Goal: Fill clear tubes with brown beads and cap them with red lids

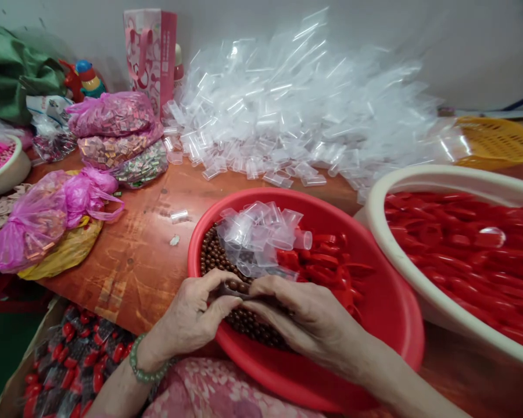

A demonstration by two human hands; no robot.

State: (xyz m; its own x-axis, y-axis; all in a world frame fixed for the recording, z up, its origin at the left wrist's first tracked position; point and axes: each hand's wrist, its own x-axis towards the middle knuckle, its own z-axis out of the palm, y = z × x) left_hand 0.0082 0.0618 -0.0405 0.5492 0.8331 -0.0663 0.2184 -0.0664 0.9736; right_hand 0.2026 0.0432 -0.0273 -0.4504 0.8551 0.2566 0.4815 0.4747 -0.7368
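My left hand [190, 313] pinches one end of a small clear plastic sleeve [226, 291] over the near left part of a red basin [401, 348]. Brown balls [239, 286] show at the sleeve, between my two hands. My right hand [298, 310] closes on its other end; its curled fingers partly hide what they grip. Below and beside the hands, loose brown balls [218, 255] fill the basin's left side. A heap of clear sleeves [261, 229] rests on top of them. Glossy red plastic pieces [326, 258] lie toward the basin's right.
On the right stands a cream tub [386, 232] full of red pieces. Clear sleeves [279, 116] are piled against the wall, near a yellow basket [501, 139]. Pink bags [113, 116] lie at left. A box at lower left holds red-capped packs [78, 354].
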